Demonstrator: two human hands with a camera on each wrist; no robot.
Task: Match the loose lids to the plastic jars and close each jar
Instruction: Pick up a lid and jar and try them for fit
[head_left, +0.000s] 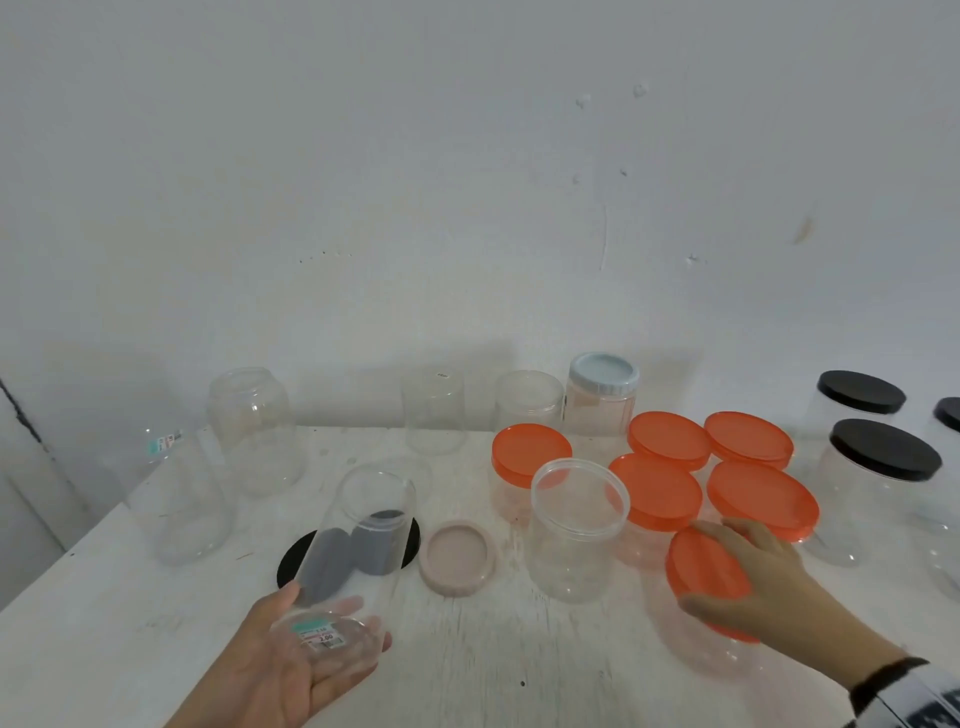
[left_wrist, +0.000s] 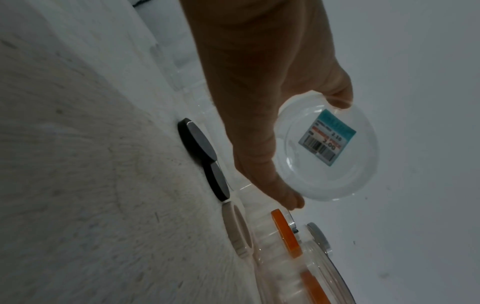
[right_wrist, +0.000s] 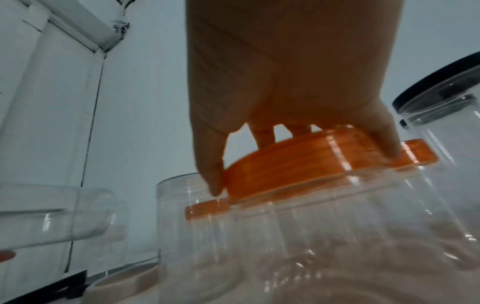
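Note:
My left hand (head_left: 332, 623) grips the bottom of a tall clear jar (head_left: 358, 540), tilted with its open mouth pointing away; the left wrist view shows its base (left_wrist: 327, 150) with a price sticker. My right hand (head_left: 727, 566) grips an orange lid (head_left: 696, 571) sitting on a clear jar (head_left: 696, 649), which leans toward me; in the right wrist view my fingers wrap the orange lid's (right_wrist: 285, 164) rim. A loose pink lid (head_left: 457, 557) and two black lids (head_left: 293, 566) lie on the white table (head_left: 519, 686). An open wide jar (head_left: 576, 530) stands between my hands.
Several orange-lidded jars (head_left: 670, 439) crowd behind my right hand. Black-lidded jars (head_left: 883, 449) stand at the far right, and a blue-lidded jar (head_left: 602, 376) stands by the wall. Open clear jars (head_left: 254, 431) line the back and left, with the table's left edge close.

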